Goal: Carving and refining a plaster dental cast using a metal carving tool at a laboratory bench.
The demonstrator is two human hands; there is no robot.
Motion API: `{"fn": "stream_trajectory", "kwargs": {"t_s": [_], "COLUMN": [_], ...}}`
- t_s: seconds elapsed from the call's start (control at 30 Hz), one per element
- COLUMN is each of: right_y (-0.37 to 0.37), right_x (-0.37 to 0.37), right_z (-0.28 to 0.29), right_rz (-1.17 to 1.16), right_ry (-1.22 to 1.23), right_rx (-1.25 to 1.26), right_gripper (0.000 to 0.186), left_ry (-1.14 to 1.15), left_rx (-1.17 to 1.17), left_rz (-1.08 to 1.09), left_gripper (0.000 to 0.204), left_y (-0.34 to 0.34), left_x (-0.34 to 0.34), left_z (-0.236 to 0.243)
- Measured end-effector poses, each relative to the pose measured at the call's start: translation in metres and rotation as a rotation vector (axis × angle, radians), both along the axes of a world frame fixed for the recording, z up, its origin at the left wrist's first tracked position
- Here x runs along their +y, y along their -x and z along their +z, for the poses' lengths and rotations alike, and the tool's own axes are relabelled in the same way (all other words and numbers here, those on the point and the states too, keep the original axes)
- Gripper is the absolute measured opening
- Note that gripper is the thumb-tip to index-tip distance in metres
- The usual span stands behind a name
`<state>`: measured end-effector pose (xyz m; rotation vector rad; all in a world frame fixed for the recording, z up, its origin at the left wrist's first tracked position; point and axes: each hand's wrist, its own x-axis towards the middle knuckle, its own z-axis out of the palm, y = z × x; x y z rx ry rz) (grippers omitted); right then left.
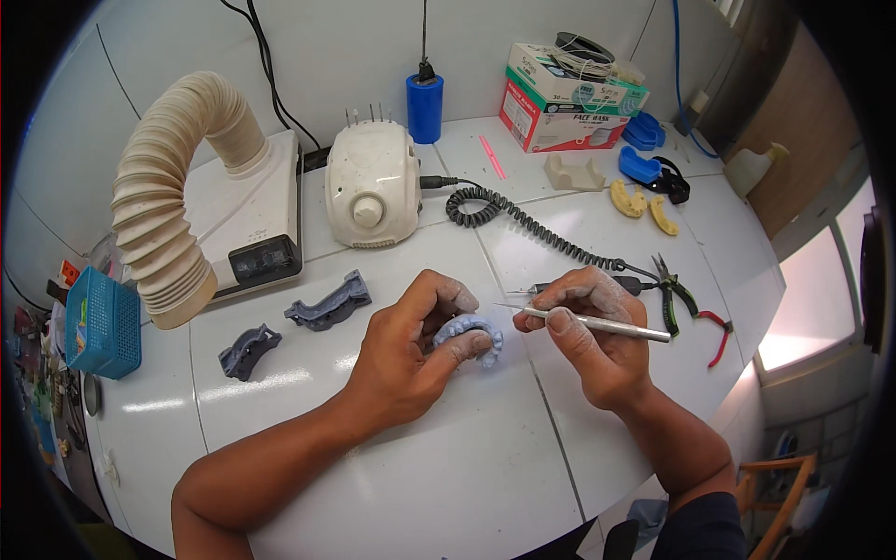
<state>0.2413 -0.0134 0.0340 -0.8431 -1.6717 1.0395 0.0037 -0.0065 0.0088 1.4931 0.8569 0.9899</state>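
Left hand (397,350): fingers curled, thumb and fingers closed on a blue-grey dental arch (459,325), which is held above the white table (448,485), near its middle. Thumb lies across the inner curve of the arch. Right hand (602,350): fingers bent, thumb and fingertips pinching a slim metal hand tool (616,327) in a pen-like grip. Tool tip points left, near the arch, with a gap visible between them. Two dark grey curved pieces, one nearer (250,353) and one farther (329,301), lie on the table left of the left hand.
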Motion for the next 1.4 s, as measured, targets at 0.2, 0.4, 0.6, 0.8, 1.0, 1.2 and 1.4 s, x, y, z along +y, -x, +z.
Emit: {"fn": "stream_trajectory", "kwargs": {"t_s": [0.2, 0.4, 0.6, 0.8, 1.0, 1.2, 1.4], "right_y": [0.003, 0.003, 0.001, 0.002, 0.001, 0.002, 0.003], "right_x": [0.000, 0.000, -0.001, -0.001, -0.001, 0.001, 0.001], "right_z": [0.002, 0.002, 0.002, 0.003, 0.001, -0.003, -0.004], "right_rz": [0.089, 0.070, 0.062, 0.044, 0.016, 0.035, 0.037], "right_ry": [0.306, 0.302, 0.232, 0.181, 0.050, -0.034, -0.062], "right_rx": [0.164, 0.153, 0.121, 0.062, -0.037, -0.085, -0.067], "right_gripper": [0.031, 0.032, 0.028, 0.022, 0.016, 0.015, 0.015], "left_ry": [0.036, -0.038, 0.070, 0.127, 0.131, 0.183, 0.203], "left_rx": [0.049, -0.037, -0.020, -0.028, -0.013, -0.016, -0.005], "left_rz": [-0.011, -0.001, -0.011, -0.023, -0.065, -0.098, -0.107], "left_gripper": [0.029, 0.025, 0.026, 0.021, 0.018, 0.017, 0.016], "left_y": [0.001, 0.001, 0.001, 0.002, 0.004, 0.005, 0.006], "left_x": [0.001, 0.004, 0.003, 0.001, 0.002, 0.001, 0.001], "left_z": [0.000, -0.012, -0.001, 0.003, -0.001, 0.005, 0.005]}}
